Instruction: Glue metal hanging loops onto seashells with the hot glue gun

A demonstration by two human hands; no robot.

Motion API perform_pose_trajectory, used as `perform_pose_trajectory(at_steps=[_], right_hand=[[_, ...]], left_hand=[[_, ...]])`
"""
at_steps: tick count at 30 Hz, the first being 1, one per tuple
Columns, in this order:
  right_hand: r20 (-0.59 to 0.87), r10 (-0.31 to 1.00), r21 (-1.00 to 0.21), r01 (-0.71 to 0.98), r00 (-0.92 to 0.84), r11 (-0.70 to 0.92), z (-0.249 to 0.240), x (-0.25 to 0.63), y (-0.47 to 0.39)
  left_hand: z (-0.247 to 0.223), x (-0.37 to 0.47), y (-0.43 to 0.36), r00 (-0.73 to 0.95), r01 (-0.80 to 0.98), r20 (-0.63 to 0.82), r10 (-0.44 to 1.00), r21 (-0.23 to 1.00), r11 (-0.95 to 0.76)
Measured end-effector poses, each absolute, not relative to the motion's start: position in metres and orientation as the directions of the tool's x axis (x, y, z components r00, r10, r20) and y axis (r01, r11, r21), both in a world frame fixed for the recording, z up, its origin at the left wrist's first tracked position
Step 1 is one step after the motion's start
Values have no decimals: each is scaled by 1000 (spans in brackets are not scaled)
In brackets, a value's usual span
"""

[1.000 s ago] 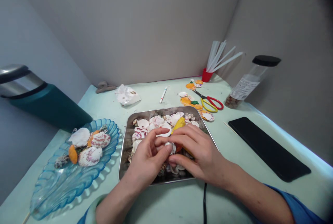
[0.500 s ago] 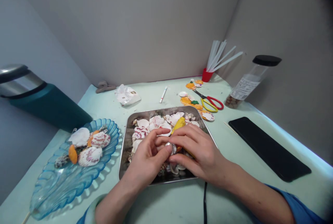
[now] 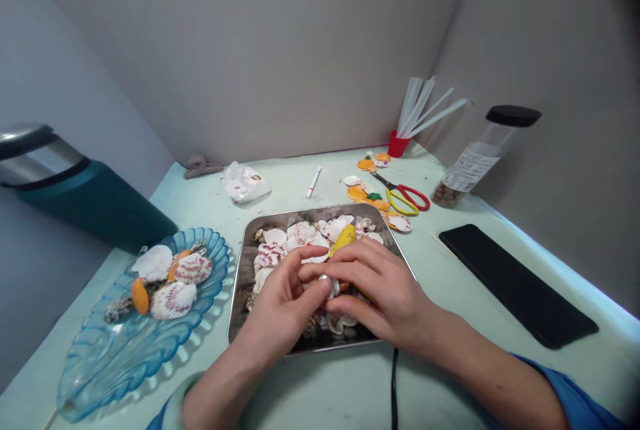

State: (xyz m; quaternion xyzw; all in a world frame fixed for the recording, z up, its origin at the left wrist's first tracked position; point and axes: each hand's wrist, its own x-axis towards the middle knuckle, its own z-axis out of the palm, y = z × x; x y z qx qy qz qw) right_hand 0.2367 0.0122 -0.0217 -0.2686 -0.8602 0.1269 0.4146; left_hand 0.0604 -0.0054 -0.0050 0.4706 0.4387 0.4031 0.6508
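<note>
Left hand (image 3: 283,303) and right hand (image 3: 385,293) pinched around small shell (image 3: 331,285).

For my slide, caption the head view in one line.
Both hands, left hand and right hand, pinch a small shell above a metal tray of seashells.

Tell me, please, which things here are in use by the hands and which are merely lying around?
In use: left hand and right hand pinching a small shell over the metal tray of shells.

Lying about: blue glass dish, scissors, jar, marker, black pad.
</note>
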Motion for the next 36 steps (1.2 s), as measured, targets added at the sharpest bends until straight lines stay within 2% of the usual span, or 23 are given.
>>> perform_pose_trajectory(at_steps=[36], right_hand=[[670, 534, -436, 308, -516, 846, -22, 237, 12]], left_hand=[[-4, 59, -6, 341, -173, -157, 927, 959, 226]])
